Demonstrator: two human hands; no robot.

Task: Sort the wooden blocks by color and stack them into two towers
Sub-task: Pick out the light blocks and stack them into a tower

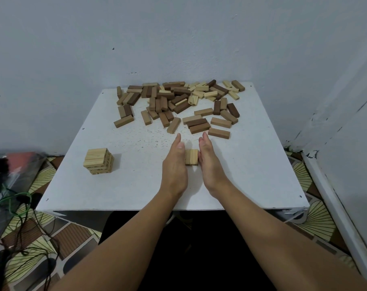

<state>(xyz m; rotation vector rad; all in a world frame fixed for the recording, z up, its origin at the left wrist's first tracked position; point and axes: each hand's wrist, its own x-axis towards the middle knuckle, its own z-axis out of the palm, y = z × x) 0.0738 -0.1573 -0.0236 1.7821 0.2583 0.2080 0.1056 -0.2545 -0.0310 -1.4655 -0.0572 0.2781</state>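
A white, speckled worktop (136,185) stands in a corner of pale walls over a patterned floor (317,223), with cables (20,206) trailing at the left. A heap of mixed wooden blocks (178,101) lies at its far edge, a light tower (98,161) near the left. The left hand (175,164) and right hand (209,162), fingers straight and together, press a small light stack (191,157) between them; its layers seem few, mostly hidden.

So the loose blocks (178,101) are all scattered along the far edge of the bench (251,175). A short stack (98,161) sits near the left edge. Mid-bench there's a little row of blocks (191,157) squeezed between the left hand (175,164) and right hand (211,162).
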